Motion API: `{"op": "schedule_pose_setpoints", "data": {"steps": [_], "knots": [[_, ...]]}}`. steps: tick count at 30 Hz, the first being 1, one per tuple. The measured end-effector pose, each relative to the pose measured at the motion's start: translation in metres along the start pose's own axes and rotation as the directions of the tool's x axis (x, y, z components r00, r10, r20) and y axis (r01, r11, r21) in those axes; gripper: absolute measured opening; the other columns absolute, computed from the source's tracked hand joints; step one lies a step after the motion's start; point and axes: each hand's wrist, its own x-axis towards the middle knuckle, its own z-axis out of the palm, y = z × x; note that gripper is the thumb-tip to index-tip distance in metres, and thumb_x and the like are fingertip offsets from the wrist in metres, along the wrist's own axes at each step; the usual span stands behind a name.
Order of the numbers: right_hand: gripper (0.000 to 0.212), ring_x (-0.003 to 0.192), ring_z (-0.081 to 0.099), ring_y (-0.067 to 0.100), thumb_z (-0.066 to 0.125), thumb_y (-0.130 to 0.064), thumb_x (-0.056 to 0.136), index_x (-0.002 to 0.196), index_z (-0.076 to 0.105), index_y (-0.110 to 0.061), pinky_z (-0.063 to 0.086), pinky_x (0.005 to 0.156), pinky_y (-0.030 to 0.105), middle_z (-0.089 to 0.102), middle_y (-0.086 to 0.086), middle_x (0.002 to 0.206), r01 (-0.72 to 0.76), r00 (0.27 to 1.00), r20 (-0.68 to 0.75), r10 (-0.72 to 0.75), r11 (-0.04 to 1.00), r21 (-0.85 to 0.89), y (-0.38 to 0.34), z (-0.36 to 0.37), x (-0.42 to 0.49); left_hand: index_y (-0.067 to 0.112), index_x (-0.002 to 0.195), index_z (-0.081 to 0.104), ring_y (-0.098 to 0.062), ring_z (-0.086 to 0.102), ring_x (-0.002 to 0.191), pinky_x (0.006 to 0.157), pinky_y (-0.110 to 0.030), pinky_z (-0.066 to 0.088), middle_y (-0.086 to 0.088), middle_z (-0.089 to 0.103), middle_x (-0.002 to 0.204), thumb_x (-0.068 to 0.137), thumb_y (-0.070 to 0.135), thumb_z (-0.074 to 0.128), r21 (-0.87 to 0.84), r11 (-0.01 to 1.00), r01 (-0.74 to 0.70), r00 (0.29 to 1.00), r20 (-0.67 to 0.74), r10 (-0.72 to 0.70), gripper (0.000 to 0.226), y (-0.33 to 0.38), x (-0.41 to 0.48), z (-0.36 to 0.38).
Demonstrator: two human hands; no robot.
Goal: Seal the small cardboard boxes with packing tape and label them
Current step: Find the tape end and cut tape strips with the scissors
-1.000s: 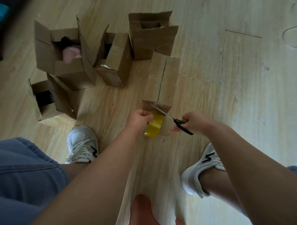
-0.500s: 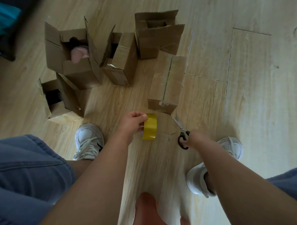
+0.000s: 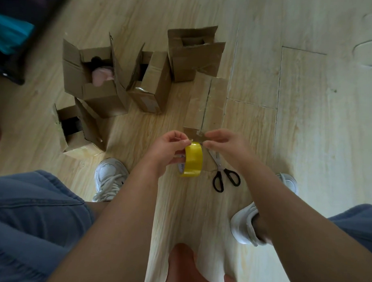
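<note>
now, at the left, four open brown cardboard boxes (image 3: pixel 98 99) wait unsealed. the left hand (image 3: pixel 168 148) still grips the yellow roll of packing tape (image 3: pixel 193 160), fingers curled round it, just in front of the closed brown cardboard box (image 3: pixel 206 103), whose seam looks already taped. the right hand (image 3: pixel 225 146) has put down the black-handled scissors (image 3: pixel 224 173), which now lie on the pale wooden floor (image 3: pixel 307 145) just beside the roll. its lightly curved fingertips reach the roll's top edge. whether they pinch the free end i cannot tell. the cut seems finished, and a fresh strip is probably starting.
</note>
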Motion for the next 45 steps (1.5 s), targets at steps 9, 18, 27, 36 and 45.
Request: {"op": "schedule_pose_setpoints", "data": {"steps": [9,18,27,36,45], "knots": [[0.017,0.095,0.064,0.014,0.08,-0.016,0.083,0.096,0.072,-0.022,0.055,0.093,0.04,0.063,-0.012,0.093,0.004,0.999,-0.043,-0.006,0.999,-0.048,0.004,0.031,-0.008,0.02,0.084,0.062,-0.023,0.063,0.089,0.082,-0.041,0.055,-0.005,0.064,0.097,0.094,0.012,0.063,0.035,0.998,-0.056,0.998,0.036,0.054,0.013,0.006,-0.014,0.007],[0.013,0.103,0.056,0.012,0.081,-0.028,0.082,0.085,0.073,-0.038,0.056,0.09,0.044,0.051,-0.009,0.104,0.033,0.992,-0.127,-0.025,0.998,0.062,0.001,0.032,-0.015,0.017,0.088,0.061,-0.014,0.069,0.074,0.063,-0.027,0.056,0.0,0.067,0.089,0.097,0.013,0.06,0.105,0.985,-0.137,0.985,0.122,0.123,0.01,0.018,-0.022,0.017],[0.009,0.092,0.069,0.021,0.072,-0.02,0.09,0.083,0.075,-0.025,0.06,0.075,0.034,0.07,0.006,0.102,-0.022,0.974,-0.205,0.096,0.942,0.336,0.004,0.025,-0.015,0.021,0.128,0.053,-0.017,0.065,0.106,0.091,-0.033,0.052,-0.003,0.062,0.124,0.089,0.031,0.071,0.117,0.992,-0.054,0.994,0.098,0.043,0.044,0.01,-0.018,0.013],[0.01,0.089,0.064,0.008,0.071,-0.017,0.091,0.083,0.073,-0.023,0.05,0.08,0.027,0.07,-0.006,0.09,-0.042,0.973,-0.19,0.133,0.908,0.417,0.005,0.016,-0.014,0.015,0.115,0.07,-0.017,0.062,0.097,0.087,-0.032,0.043,-0.003,0.071,0.103,0.09,0.023,0.068,0.243,0.968,-0.061,0.981,0.195,0.013,0.026,0.006,-0.018,0.007],[0.007,0.1,0.067,0.024,0.068,-0.015,0.093,0.088,0.073,-0.018,0.051,0.1,0.043,0.072,0.007,0.098,-0.005,0.998,-0.048,0.034,0.86,0.51,0.007,0.022,-0.011,0.013,0.109,0.073,-0.025,0.065,0.104,0.107,-0.047,0.04,-0.006,0.075,0.102,0.082,0.029,0.073,0.167,0.985,-0.033,0.989,0.147,0.008,0.032,0.003,-0.011,-0.007]]}}
